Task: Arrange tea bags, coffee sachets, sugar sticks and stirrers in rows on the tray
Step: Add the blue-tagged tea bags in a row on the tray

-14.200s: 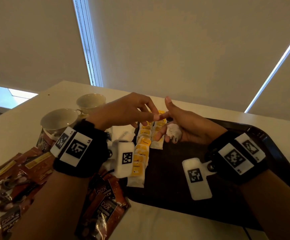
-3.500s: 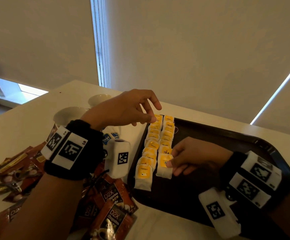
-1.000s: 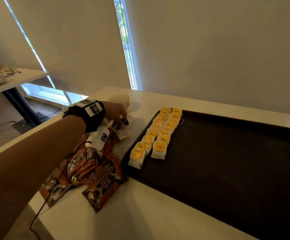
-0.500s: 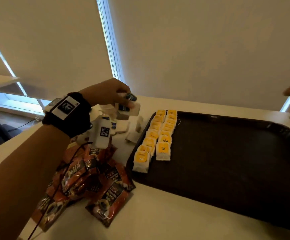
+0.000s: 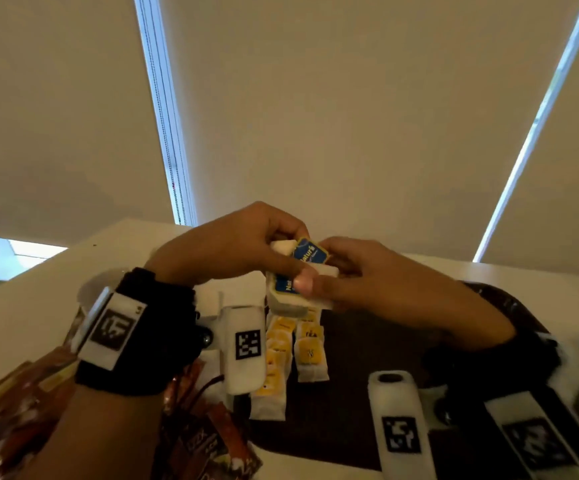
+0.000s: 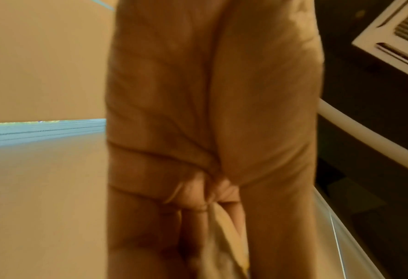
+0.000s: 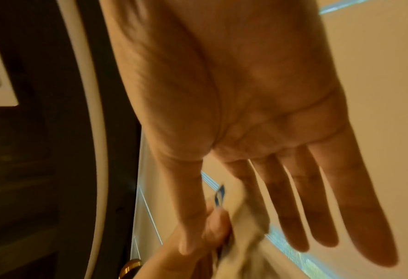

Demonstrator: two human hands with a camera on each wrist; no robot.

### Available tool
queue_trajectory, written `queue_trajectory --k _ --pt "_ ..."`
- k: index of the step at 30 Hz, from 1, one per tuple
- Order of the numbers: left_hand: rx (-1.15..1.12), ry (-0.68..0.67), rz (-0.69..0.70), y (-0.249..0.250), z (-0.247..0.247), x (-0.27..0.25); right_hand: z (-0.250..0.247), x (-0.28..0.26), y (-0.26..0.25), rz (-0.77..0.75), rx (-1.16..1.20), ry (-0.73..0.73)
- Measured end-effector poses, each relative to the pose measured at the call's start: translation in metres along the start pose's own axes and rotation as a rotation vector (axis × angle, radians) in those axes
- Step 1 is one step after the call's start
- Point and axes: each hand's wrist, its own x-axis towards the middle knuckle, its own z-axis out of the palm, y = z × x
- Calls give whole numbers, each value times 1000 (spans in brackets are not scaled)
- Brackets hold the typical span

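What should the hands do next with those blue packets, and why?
Probably pull one blue-labelled packet off the small stack with the right hand and lay it on the dark tray beside the two rows of yellow tea bags. The left hand grips the stack just above those rows, the right hand's thumb and forefinger already pinch its top, and bare tray lies to the right.

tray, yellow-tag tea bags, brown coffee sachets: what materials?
Tray: likely plastic, dark and matte, no glare.
Tea bags: white filter paper, probably, with yellow paper tags.
Coffee sachets: glossy printed foil or plastic film, judging by the highlights and crinkles.
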Motion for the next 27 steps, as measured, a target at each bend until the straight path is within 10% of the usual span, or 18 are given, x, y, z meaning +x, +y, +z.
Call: queue_trajectory --k 9,27 --pt "-60 111 -36 -9 13 15 1 7 20 161 606 -182" --pt "-250 -14 -34 -12 21 18 -21 7 32 250 659 -120"
